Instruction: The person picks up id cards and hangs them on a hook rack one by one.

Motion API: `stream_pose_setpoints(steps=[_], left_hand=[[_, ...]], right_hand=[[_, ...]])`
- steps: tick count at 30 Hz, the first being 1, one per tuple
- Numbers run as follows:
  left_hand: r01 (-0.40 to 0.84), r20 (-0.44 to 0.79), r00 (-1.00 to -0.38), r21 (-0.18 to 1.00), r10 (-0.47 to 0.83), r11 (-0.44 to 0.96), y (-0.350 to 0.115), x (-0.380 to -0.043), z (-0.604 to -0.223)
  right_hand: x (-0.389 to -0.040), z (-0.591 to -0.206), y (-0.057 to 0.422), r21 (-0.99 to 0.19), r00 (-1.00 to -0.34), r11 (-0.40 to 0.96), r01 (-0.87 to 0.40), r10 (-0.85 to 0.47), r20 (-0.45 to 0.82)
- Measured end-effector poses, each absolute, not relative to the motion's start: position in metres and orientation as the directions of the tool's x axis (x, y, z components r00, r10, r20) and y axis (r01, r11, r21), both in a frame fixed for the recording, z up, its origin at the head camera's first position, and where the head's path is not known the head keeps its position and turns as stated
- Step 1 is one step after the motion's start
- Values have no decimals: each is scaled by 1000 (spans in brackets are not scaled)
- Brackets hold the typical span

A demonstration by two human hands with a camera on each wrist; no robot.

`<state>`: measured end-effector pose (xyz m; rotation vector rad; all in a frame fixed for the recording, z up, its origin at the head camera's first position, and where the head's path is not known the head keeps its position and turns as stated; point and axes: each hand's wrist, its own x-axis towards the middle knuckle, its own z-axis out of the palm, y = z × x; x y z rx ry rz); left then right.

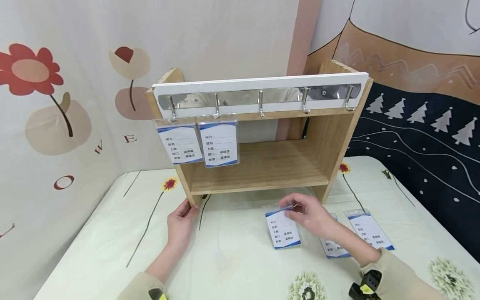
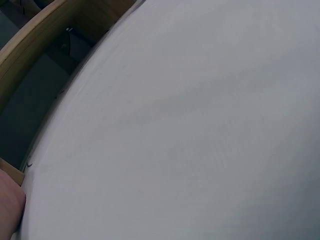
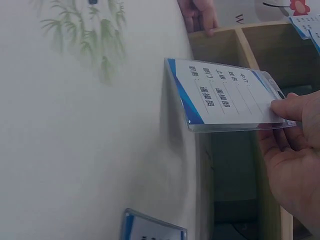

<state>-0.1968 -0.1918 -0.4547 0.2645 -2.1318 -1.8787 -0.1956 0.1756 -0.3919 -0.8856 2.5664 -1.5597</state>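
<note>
Badges [image 1: 282, 230]: white, blue edging, black print. Shelf [image 1: 258, 166]: pale tan wood grain. Rail [image 1: 262, 81]: white, with a silver strip [image 1: 240, 98]. Table [image 1: 232, 258]: cream, patterned with red-and-yellow and pale green flowers. Sleeves [image 1: 399, 273]: beige. Right-hand backdrop [image 1: 397, 162]: navy, white lines, pale grey trees.

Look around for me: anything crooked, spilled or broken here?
Nothing looks spilled or broken. The leftmost hanging blue-and-white plastic-sleeved badge appears slanted, its lower right corner crowding the blue-and-white rectangular badge beside it on the white rail with silver metal hooks; the camera's angle may exaggerate that.
</note>
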Motion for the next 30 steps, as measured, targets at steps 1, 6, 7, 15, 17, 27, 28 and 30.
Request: stream_pose_setpoints(steps=[1, 6, 7, 15, 17, 27, 28, 30], left_hand=[[49, 91, -942, 990, -323, 134, -192, -197, -455], [41, 85, -944, 989, -320, 140, -192, -197, -454], [41, 85, -944, 989, -319, 142, -192, -197, -454], [34, 81, -944, 988, -319, 151, -193, -197, -454], [34, 82, -944, 988, -320, 153, -193, -197, -454], [37, 84, -945, 988, -316, 153, -192, -198, -454], [37, 85, -945, 988, -316, 153, -192, -198, -454], [39, 86, -944, 988, -318, 152, -192, -198, -454]], right_hand=[[-196, -390, 175, -818, -839, 345, -461, -470, 275], [-196, -382, 176, -819, -837, 340, -462, -474, 275], [-196, -381, 176, -821, -836, 336, -462, -475, 275], [-194, -364, 175, -810, -813, 306, -500, -488, 318], [-193, -358, 175, -799, -801, 296, -523, -490, 343], [-191, -327, 178, -719, -726, 249, -648, -488, 485], [-191, -325, 179, -715, -722, 247, -654, -484, 494], [-192, -320, 180, -707, -720, 250, -661, -475, 505]])
